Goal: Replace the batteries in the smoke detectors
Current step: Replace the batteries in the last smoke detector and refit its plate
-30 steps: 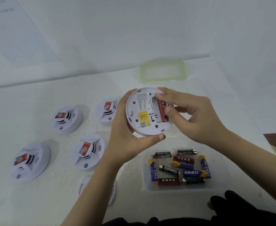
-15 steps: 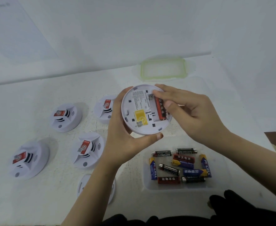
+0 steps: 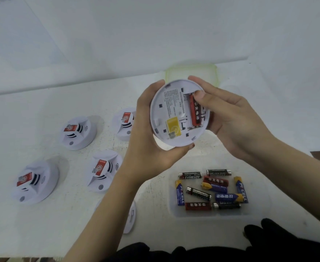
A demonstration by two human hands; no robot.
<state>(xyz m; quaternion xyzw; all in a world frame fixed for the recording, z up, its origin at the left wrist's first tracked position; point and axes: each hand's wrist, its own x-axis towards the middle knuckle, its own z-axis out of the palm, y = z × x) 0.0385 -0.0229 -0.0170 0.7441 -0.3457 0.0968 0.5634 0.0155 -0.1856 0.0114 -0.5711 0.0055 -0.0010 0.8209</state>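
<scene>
White plastic makes up the round smoke detector [image 3: 176,114]. It is held up in the air above the tabletop [image 3: 42,110], with its back side turned to the camera. The left hand [image 3: 151,148] grips its left edge. The left fingers [image 3: 159,84] curl over the top of the rim and the left thumb [image 3: 190,146] hooks under the bottom, so the rim sits clamped between them. The right hand [image 3: 229,120] holds the right edge. Its first finger lies over the top rim, its other fingers wrap round behind, and its thumb [image 3: 199,94] sits on the top end of a red battery [image 3: 195,110]. The red battery lies in the open slot on the right side of the back. A yellow sticker [image 3: 173,125] is stuck lower down, just left of the slot.

Four more detectors [image 3: 78,132] [image 3: 125,122] [image 3: 103,170] [image 3: 34,181] sit on the tabletop to the left, each with a red label on top. A flat white round plate [image 3: 131,218] lies under the left arm. A clear tub [image 3: 171,210] sits below the hands, with loose batteries [image 3: 199,193] inside in red, blue and black. A see-through lid [image 3: 193,64] with a green edge lies behind the held detector, near the wall.
</scene>
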